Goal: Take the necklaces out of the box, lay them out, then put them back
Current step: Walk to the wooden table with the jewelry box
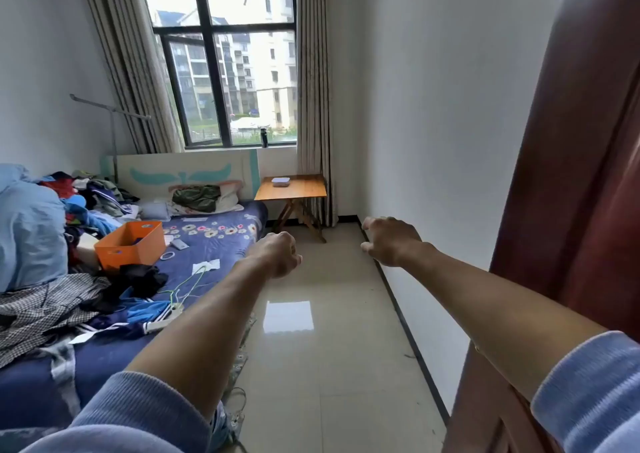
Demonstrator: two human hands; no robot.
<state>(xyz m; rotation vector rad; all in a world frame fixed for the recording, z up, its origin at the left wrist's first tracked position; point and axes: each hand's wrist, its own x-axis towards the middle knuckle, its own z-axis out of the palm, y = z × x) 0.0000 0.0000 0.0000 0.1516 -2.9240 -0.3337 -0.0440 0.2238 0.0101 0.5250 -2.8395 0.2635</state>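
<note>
A small clear box [281,181] sits on a wooden folding table [304,192] at the far end of the room, under the window. Its contents are too small to make out. Both my arms are stretched forward over the tiled floor, far short of the table. My left hand [278,255] is curled into a loose fist with nothing in it. The fingers of my right hand [389,239] are bent and apart, holding nothing. No necklace is visible.
A bed [207,244] with a blue floral sheet runs along the left, piled with clothes, an orange bin [131,243] and a green hanger. A dark red door [571,193] stands at the right. Tiled floor [329,331] lies between bed and wall.
</note>
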